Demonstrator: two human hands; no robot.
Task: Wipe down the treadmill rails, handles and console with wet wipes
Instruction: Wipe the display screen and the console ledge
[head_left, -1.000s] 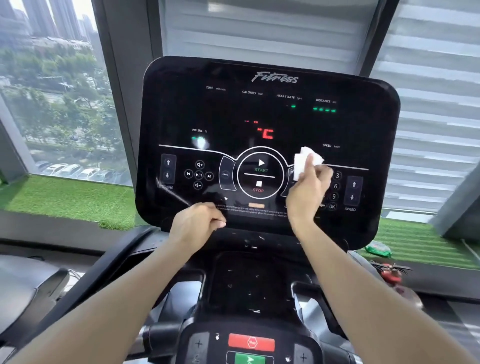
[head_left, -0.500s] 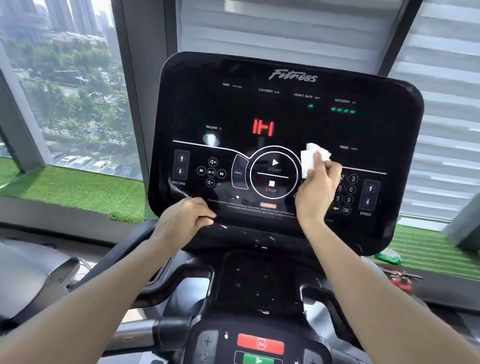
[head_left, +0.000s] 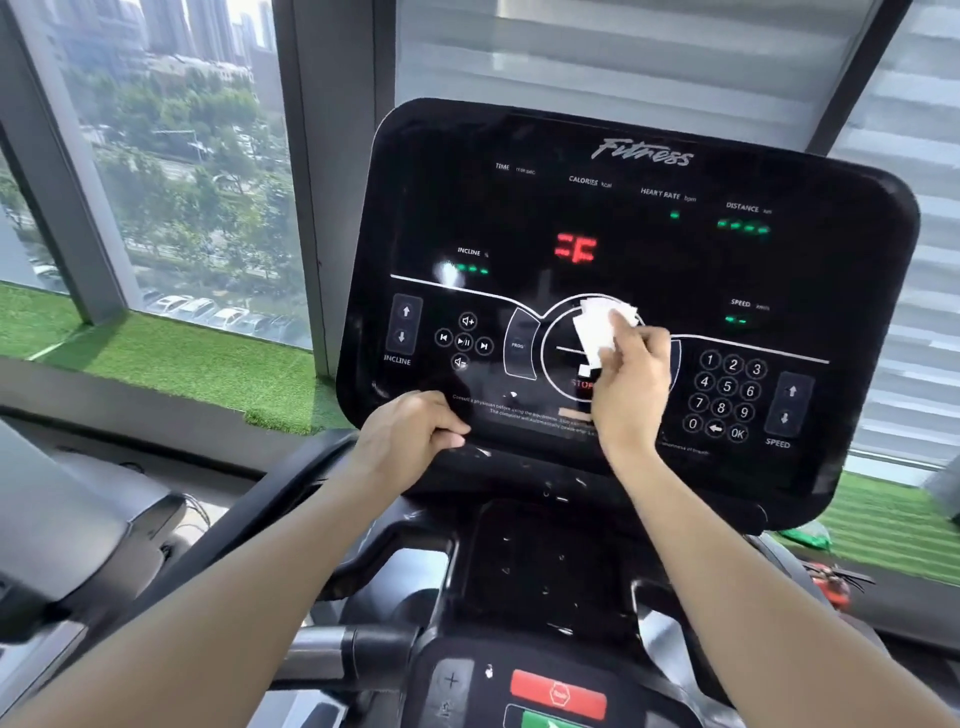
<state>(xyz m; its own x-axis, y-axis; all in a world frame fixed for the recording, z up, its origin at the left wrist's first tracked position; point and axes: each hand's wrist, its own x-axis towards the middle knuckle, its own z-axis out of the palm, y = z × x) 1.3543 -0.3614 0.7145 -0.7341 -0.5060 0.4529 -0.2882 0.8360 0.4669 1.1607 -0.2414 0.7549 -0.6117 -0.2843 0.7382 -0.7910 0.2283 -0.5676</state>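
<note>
Facing the person and tipped back at its top, the black treadmill console (head_left: 649, 218) stands with its long axis running side to side, its right end sitting a little lower in view than its left. The right hand (head_left: 631, 379) pinches a white wet wipe (head_left: 597, 330) between curled fingers and thumb and holds it flat against the round start/stop dial at the centre of the panel; the wipe is crumpled, with its loose edges fanning up and to the left past the fingertips. The left hand (head_left: 410, 434) curls its fingers round the console's lower edge, below the incline buttons, thumb tucked in front, gripping the rim.

The glossy panel shows red digits at its middle, small green lights under the incline, heart rate, distance and speed labels, a number keypad (head_left: 727, 395) on the right just beside the wiping hand, and a pale glare spot near the incline label. Below the console, a red stop button (head_left: 558, 693) sits on the lower control block, near the bottom edge of the view.
</note>
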